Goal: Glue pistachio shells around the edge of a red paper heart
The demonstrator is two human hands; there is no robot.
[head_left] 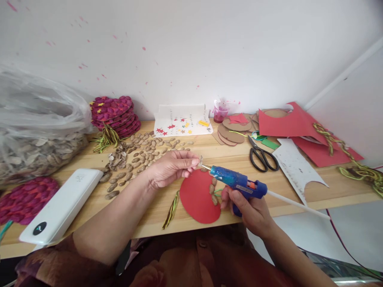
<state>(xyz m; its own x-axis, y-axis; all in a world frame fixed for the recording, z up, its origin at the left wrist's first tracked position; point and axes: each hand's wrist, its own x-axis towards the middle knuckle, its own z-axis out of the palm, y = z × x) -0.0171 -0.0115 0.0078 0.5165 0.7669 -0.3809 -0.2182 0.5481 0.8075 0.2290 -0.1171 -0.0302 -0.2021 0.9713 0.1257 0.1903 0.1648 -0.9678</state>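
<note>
The left hand (pixel 173 167) pinches a small shell (pixel 200 160) between thumb and fingertips; the shell is mostly covered, so its shape is hard to tell. The right hand (pixel 251 209) is closed around the handle of the glue gun (pixel 229 177). Its nozzle (pixel 206 166) points to the shell, but I cannot tell whether they touch. The red disc (pixel 194 195) lies below on the table (pixel 149 217), near the front edge, partly hidden by the gun. The bag (pixel 38 119) is cut off at left. Wood separates the gun from the scissors (pixel 257 148).
</note>
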